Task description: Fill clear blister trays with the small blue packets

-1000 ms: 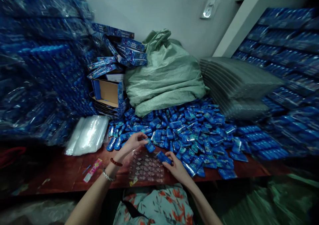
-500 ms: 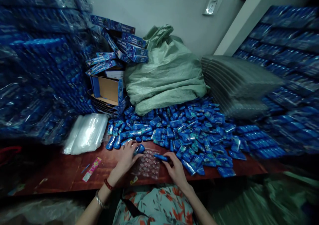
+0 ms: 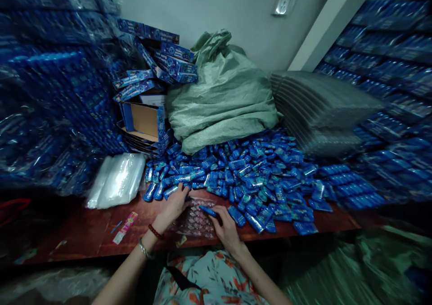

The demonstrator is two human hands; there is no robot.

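My right hand (image 3: 227, 227) pinches a small blue wrapped packet (image 3: 208, 211) between thumb and fingers, above a clear bubble-wrap sheet (image 3: 195, 219). My left hand (image 3: 174, 206) is closed at the sheet's left edge, by the front of the pile; a bit of blue packet shows under its fingers, the rest hidden. Behind both hands spreads a heap of similar blue packets (image 3: 249, 174). One loose packet (image 3: 236, 216) lies just right of my right hand.
Clear plastic bags (image 3: 116, 179) lie at left, near a pink strip (image 3: 125, 227). Blue cartons (image 3: 143, 120) and a green sack (image 3: 226, 98) stand behind. Grey sheets (image 3: 317, 107) are stacked at right. Bagged blue packets (image 3: 50, 107) rise at far left; the table edge (image 3: 101, 253) is in front.
My left hand has shifted slightly left and up, its fingers now covering most of its packet. My right hand has moved left with its packet over the sheet. The view has shifted slightly.
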